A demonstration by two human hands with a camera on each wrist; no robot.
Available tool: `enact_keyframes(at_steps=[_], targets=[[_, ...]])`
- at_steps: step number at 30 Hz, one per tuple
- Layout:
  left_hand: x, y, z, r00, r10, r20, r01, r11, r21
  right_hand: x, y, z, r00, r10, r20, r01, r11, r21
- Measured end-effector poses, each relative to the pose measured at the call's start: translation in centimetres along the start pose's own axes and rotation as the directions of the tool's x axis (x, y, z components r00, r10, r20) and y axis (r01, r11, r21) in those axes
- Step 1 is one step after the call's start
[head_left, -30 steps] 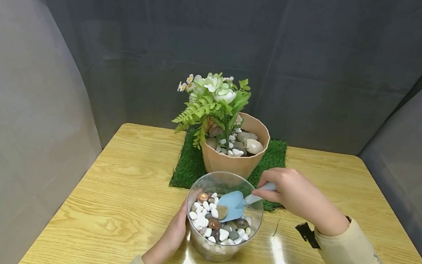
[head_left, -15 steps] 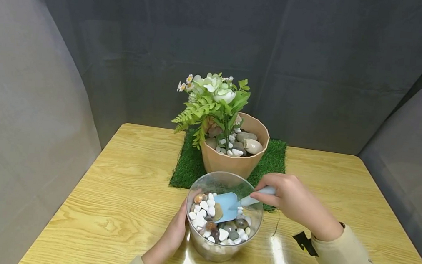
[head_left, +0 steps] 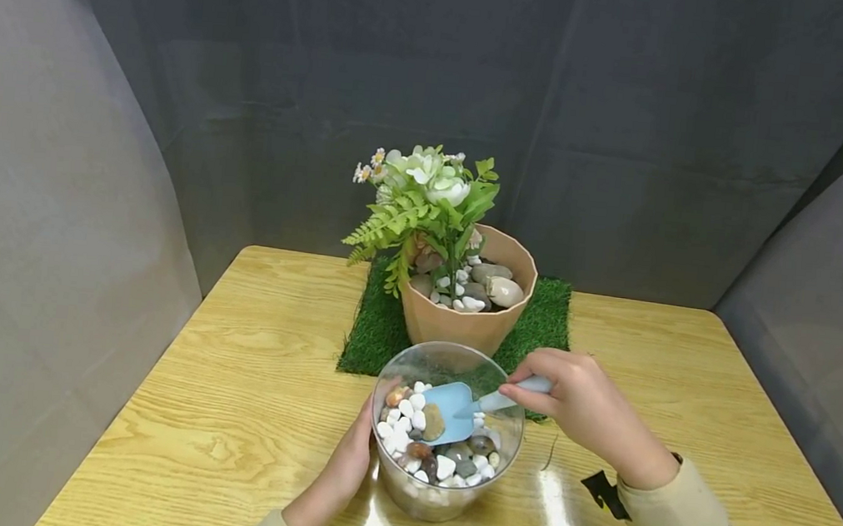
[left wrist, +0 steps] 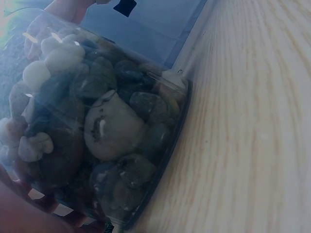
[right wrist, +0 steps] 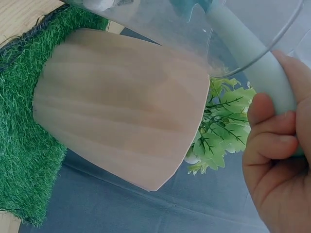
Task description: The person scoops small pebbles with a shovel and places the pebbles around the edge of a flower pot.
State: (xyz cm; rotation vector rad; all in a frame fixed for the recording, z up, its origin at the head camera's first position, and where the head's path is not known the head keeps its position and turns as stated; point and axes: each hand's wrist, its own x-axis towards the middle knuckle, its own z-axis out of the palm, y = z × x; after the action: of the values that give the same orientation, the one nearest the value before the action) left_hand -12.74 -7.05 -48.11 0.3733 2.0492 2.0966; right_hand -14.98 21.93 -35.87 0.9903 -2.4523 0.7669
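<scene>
A clear round tub (head_left: 438, 498) of white, brown and dark pebbles (head_left: 398, 441) stands on the table. My left hand (head_left: 352, 457) holds the tub by its left side, fingers curving round the wall; in the left wrist view the fingers (left wrist: 29, 204) show at its lower left. My right hand (head_left: 574, 406) grips the pale handle of a small blue trowel (head_left: 453, 412), seen too as a handle (right wrist: 255, 63) in the right wrist view. The trowel's blade lies tilted among the pebbles, with a flat tan stone (head_left: 433, 423) at its left edge.
Just behind the tub, a peach flowerpot (head_left: 453, 328) with stones and white artificial flowers (head_left: 429, 176) stands on a green turf mat (head_left: 373, 334). The wooden table (head_left: 245, 381) is bounded by dark and grey cloth walls (head_left: 328, 121).
The trowel blade has slid left and slightly down into the pebbles, with my right hand shifting a little down. My left hand and the tub have stayed in place.
</scene>
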Motion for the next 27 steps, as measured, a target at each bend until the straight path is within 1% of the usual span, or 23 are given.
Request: enact_keyframes(at_steps=[10,17,25,26,27], targets=[[-0.10,0.18,0.01,1.000,0.008,-0.008,-0.008,1.000,0.021,-0.16,-0.02,0.22,1.000,-0.006,-0.030,0.006,1.000,0.008],[-0.28,0.59,0.19,1.000,0.015,0.007,-0.015,0.999,0.037,-0.38,-0.08,0.05,0.999,-0.015,-0.037,0.015,1.000,-0.002],[-0.26,0.26,0.08,0.999,0.033,-0.012,-0.032,0.998,0.059,-0.50,-0.31,-0.10,1.000,0.005,-0.026,-0.005,1.000,-0.009],[-0.27,0.21,0.04,0.999,0.037,-0.012,-0.036,0.996,0.080,-0.49,-0.32,-0.11,1.000,0.005,-0.026,-0.005,1.000,-0.008],[-0.25,0.19,0.02,0.999,0.035,-0.014,-0.034,0.996,0.079,-0.49,-0.33,-0.11,1.000,0.006,-0.025,-0.007,1.000,-0.007]])
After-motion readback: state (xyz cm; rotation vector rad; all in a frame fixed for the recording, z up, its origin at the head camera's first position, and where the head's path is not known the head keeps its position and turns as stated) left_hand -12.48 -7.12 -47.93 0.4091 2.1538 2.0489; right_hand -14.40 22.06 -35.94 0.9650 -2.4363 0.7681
